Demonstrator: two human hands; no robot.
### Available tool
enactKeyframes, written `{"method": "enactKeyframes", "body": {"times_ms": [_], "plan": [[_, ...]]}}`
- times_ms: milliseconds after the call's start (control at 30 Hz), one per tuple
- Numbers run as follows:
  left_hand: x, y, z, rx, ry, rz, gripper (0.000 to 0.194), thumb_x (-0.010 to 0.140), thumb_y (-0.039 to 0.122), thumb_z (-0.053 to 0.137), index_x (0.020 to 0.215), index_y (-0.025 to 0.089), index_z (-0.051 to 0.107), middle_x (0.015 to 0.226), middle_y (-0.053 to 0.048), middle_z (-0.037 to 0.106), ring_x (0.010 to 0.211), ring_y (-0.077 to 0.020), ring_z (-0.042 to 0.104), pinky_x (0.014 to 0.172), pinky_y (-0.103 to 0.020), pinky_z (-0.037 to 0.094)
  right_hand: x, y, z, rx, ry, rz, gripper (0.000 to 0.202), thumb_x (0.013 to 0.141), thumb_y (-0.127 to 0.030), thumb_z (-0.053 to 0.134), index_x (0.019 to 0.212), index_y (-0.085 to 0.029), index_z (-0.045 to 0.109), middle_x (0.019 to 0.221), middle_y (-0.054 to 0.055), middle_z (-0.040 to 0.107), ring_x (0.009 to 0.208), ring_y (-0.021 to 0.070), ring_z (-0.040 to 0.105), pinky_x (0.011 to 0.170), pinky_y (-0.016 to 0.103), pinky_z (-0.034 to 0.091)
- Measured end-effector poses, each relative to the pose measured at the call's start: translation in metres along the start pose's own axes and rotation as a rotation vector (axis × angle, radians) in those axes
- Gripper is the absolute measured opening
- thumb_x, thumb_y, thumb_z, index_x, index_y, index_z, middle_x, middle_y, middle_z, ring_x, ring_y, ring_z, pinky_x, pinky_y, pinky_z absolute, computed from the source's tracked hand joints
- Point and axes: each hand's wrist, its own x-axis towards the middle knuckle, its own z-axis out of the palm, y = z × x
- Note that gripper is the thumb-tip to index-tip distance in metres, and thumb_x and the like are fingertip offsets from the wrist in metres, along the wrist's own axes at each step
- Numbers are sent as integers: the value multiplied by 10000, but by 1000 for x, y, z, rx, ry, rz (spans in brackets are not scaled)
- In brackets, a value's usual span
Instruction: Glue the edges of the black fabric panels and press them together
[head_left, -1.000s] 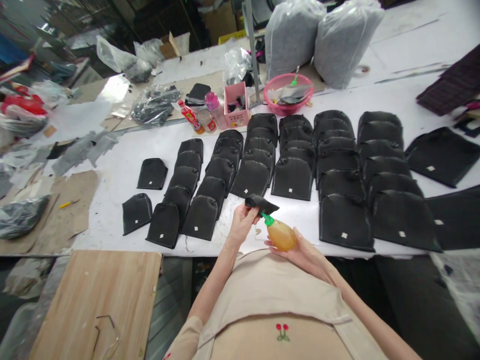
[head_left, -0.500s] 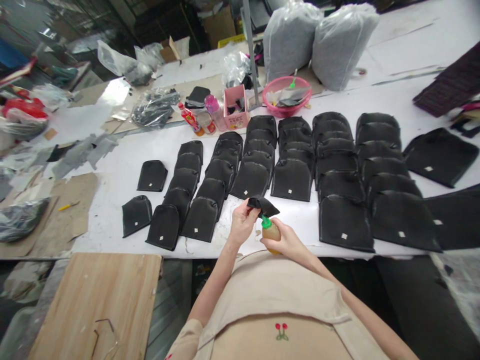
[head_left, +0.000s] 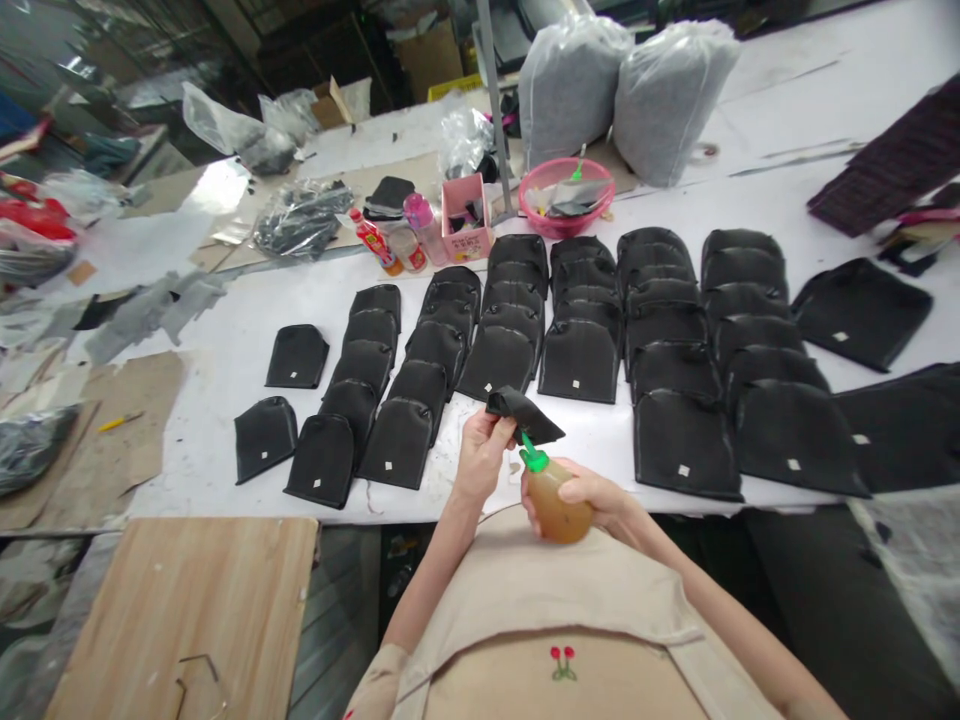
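Between the fingers of my left hand [head_left: 481, 452] is a folded black leather-like piece [head_left: 531, 413], held up near the table's front edge. My right hand [head_left: 581, 497] grips a squeeze bottle [head_left: 561, 505] of amber liquid, tilted, its green nozzle [head_left: 533, 454] pointing up to the left at the underside of the black piece. Whether the tip touches the piece I cannot tell. Just beyond my hands, black pieces with small white squares lie overlapped in rows, the nearest being a row [head_left: 499, 362] behind my left hand and another [head_left: 579, 360] to its right.
At the back stand a pink basin [head_left: 568, 226], a pink box [head_left: 466, 243], a red-capped drink bottle [head_left: 377, 245] and two grey plastic-wrapped bundles [head_left: 574, 85]. A metal pole [head_left: 492, 110] rises behind the box. A wooden board [head_left: 187, 610] is at lower left.
The bottle has come lower and tilted further, so more of its body shows, with the green nozzle now visible. The black piece stays in my left hand. The view has shifted slightly.
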Motion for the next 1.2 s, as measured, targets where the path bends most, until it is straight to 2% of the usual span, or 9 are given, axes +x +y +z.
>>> {"method": "enactKeyframes", "body": {"times_ms": [67,133,400,567,733,833,967,1067,1200], "plan": [[0,2,0,-46,9,-27,393,774,533,778,753,160,654,598,22,536,519,-83,419,493,-223,333,-1,2,0,101,-97,35,604,620,-586,801,997,-135,663,801,44,676,659,201,679,616,320,553],[1,3,0,-63,30,-33,401,754,534,795,749,161,649,598,26,526,517,-79,405,489,-222,327,1,2,3,87,-62,29,593,645,-586,786,1018,-145,656,817,46,674,664,202,676,621,329,553],[8,1,-4,-45,158,9,403,733,508,828,733,156,633,587,46,497,520,-65,371,498,-213,306,12,2,23,-1006,721,-139,308,749,-396,705,965,-201,605,831,11,637,733,189,581,703,316,449],[10,-5,-2,-38,220,17,428,715,523,832,710,158,609,568,57,478,511,-60,341,491,-214,289,12,10,26,-1399,932,-91,282,792,-364,683,1012,-213,592,968,51,680,824,231,648,697,315,428],[9,-11,4,7,258,40,413,743,535,816,713,173,618,572,44,473,505,-74,323,473,-237,287,14,8,32,-1588,999,-100,262,824,-363,687,1014,-215,586,976,56,683,861,238,672,638,297,407],[19,-5,-12,65,354,81,444,737,560,818,656,199,572,547,35,477,492,-92,349,450,-253,284,9,14,29,-1629,1009,-104,247,829,-369,681,996,-220,577,956,48,678,852,238,677,625,296,407],[40,20,-68,124,594,210,521,879,591,665,629,221,396,513,70,414,471,-68,335,451,-223,249,-6,32,15,-1654,998,-169,221,827,-365,668,962,-227,562,930,36,671,818,221,674,641,290,431],[40,28,-96,224,448,205,387,880,466,719,725,170,525,574,64,482,516,-53,399,501,-199,306,-11,38,9,-1670,985,-274,240,837,-383,662,986,-222,566,930,35,661,837,218,676,670,290,455],[22,9,-84,248,211,46,354,815,465,775,790,135,650,633,28,575,540,-66,453,516,-204,356,-4,33,13,-1721,1022,-399,245,856,-396,656,992,-207,580,909,40,646,835,219,668,672,295,459]]}}
